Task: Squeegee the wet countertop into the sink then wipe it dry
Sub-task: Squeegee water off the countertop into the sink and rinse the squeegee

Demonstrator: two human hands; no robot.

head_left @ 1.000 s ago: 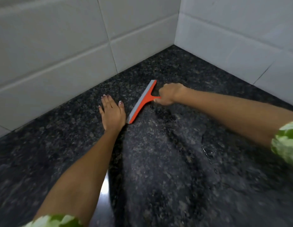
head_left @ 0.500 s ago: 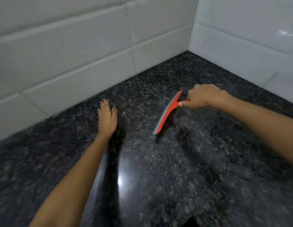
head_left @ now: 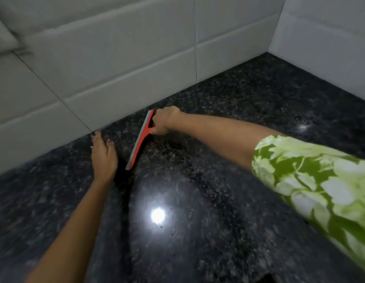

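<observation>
An orange squeegee [head_left: 141, 138] with a grey rubber blade lies edge-down on the black speckled granite countertop [head_left: 198, 201], close to the tiled back wall. My right hand [head_left: 164, 120] is closed around its short handle, at the blade's far end side. My left hand [head_left: 103, 155] rests flat on the counter, palm down, fingers together, just left of the blade's near end. The counter shines wet, with a lamp's reflection [head_left: 157, 215] in front of me. No sink is in view.
White tiled walls [head_left: 116, 68] meet at a corner at the back right [head_left: 277, 50]. Water drops glint on the counter at the far right [head_left: 304, 121]. My green flowered sleeve [head_left: 312, 180] covers the right upper arm.
The squeegee and my right hand have moved left and toward the back wall, closing the gap to my left hand. The view has shifted left; the left hand stays flat on the counter.
</observation>
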